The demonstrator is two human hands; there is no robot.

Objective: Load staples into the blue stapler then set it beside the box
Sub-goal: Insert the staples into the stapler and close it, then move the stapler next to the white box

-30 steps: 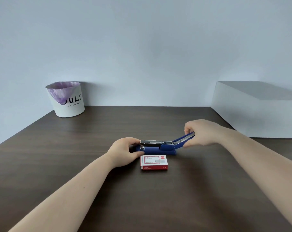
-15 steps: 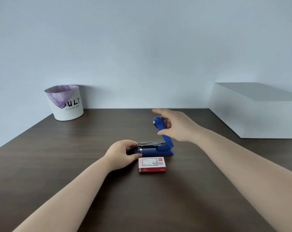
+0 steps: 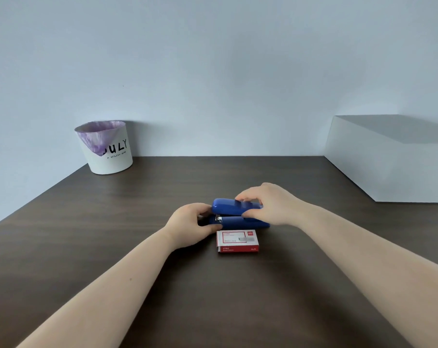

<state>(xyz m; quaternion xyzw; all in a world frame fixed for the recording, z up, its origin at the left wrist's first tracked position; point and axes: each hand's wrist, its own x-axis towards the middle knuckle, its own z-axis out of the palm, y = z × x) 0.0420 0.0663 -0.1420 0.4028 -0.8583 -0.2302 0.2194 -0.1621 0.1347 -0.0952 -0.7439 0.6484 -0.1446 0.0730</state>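
Gripping the front end of the blue stapler (image 3: 234,214): left hand (image 3: 190,226), fingers curled around the nose where a small metal part shows, thumb low against the base. Resting on the stapler's top cover from the right: right hand (image 3: 268,203), fingers draped over the rear half, thumb tucked under the side of the cover, so closed lightly on it. Fingertips of that hand blurred. Cover lowered nearly flat over the base, a narrow dark gap visible between the two near the front. Whether staples sit inside: cannot tell.

Lying lengthwise across the view on the dark wood table (image 3: 112,247), nose to the left, hinge end to the right, partly hidden under the right hand. Just in front of it, toward the camera: red and white staple box (image 3: 237,240), lid shut, flat on the table, long side parallel to the stapler. Narrow strip of table visible between box and stapler; left thumb close to the box's upper left corner, contact not clear.

Both forearms bare, entering from the bottom corners of the view.

Farther out, at the back left corner of the table against the wall: white bin (image 3: 107,149) with black lettering and a purple liner. At the right edge: pale grey block (image 3: 388,159) abutting the table. Plain light wall (image 3: 213,71) behind.
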